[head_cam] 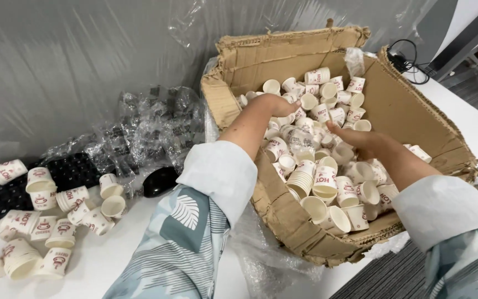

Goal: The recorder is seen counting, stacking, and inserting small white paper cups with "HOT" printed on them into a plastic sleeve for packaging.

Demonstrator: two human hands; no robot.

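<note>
Reaching into a torn cardboard box on the white bench, both hands sat among loose paper cups: the left hand curled over some, the right hand pinching one. More cups lay beside a keyboard.

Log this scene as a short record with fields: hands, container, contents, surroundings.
left hand: left hand reaches into the box, resting on the loose cups; grip unclear
right hand: right hand also in the box among the cups; grip unclear
container: torn cardboard box, open, tilted toward the person
contents: small paper cups, some nested in a stack
table: white table with scattered cups, black keyboard, black mouse, crumpled plastic wrap
</note>
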